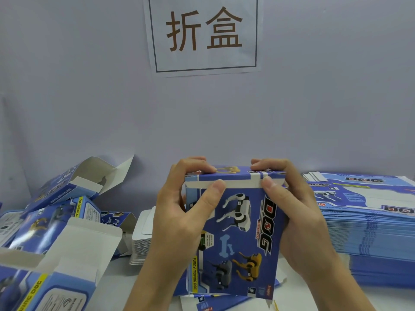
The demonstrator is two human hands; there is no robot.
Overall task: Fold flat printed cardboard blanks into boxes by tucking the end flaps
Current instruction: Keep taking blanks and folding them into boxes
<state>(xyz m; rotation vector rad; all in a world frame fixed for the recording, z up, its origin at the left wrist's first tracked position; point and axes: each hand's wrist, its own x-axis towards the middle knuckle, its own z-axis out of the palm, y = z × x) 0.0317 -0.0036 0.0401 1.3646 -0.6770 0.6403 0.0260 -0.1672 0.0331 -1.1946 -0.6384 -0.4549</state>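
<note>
We hold a blue printed box [235,239] upright between both hands, its far end flap [233,176] folded over and nearly seated. Our left hand [179,212] is clamped on the box's left side, thumb on the front panel just under the white fold line, fingers curled over the top edge. Our right hand [294,212] grips the right side the same way, thumb at the corner, fingers over the flap. The two hands sit apart, one at each upper corner, with the box filling the gap between them.

The risk here, as we judge it, is the tuck going wrong: uneven thumb pressure could let the flap's tongue ride outside the front panel, or crease the thin card at the corner. Squeezing the sides too hard might bow the walls and spring the flap open.

To the right of our right hand lies a tall stack of flat blanks [363,221]; left of our left hand, folded boxes [62,212] sit in a loose pile, ends open
</note>
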